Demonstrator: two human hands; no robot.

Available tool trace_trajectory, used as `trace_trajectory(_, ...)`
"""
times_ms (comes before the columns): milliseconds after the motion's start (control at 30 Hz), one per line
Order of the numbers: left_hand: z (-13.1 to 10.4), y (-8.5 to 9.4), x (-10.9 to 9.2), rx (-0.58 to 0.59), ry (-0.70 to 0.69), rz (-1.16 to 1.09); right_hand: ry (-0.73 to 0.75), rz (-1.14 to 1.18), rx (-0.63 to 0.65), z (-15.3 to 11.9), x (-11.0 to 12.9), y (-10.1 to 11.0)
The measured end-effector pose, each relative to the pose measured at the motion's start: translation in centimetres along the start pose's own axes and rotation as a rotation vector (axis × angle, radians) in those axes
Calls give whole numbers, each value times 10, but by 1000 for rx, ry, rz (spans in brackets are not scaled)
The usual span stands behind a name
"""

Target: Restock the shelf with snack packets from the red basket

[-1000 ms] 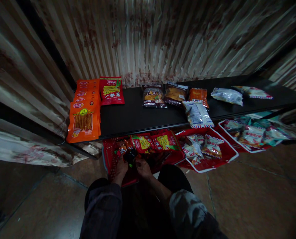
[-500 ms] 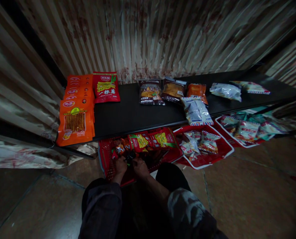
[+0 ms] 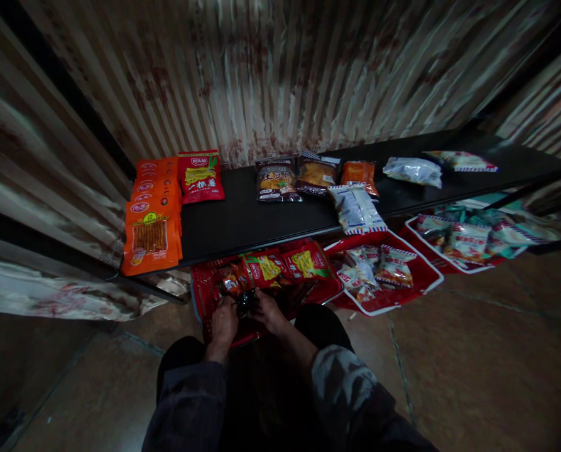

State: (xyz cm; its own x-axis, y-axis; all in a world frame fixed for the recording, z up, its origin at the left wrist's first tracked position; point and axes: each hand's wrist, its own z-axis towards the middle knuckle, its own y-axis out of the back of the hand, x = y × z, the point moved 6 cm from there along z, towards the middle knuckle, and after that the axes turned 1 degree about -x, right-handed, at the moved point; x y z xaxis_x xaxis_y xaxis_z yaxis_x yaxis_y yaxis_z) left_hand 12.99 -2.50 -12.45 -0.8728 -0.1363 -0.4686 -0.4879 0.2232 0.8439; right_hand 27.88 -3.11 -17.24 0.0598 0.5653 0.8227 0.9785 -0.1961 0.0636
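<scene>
My left hand (image 3: 224,321) and my right hand (image 3: 267,310) are over the front of a red basket (image 3: 205,312). Between them is a dark shiny packet (image 3: 245,303), with the fingers of both hands closed on its two sides. Just behind it in the basket lie red packets with yellow sticks pictured (image 3: 267,267) and an orange-brown packet (image 3: 230,278). The packet's label is too dark to read.
A black shelf (image 3: 235,224) above the basket bears a row of orange packets (image 3: 151,242), a red packet (image 3: 201,177), brown chip bags (image 3: 279,180) and a white-blue bag (image 3: 358,209). More red baskets (image 3: 419,279) with packets stand to the right.
The view has shifted slightly. Both hands have drawn a little apart and the dark packet between them shows more clearly.
</scene>
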Motion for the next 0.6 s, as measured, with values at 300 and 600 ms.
trace_trajectory(300,-38,23,-25,-230,-244,-251,-292,559,176,-43,21,9)
trace_trajectory(600,-92,57,-38,-354,-515,-326,-175,553,302,-91,49,10)
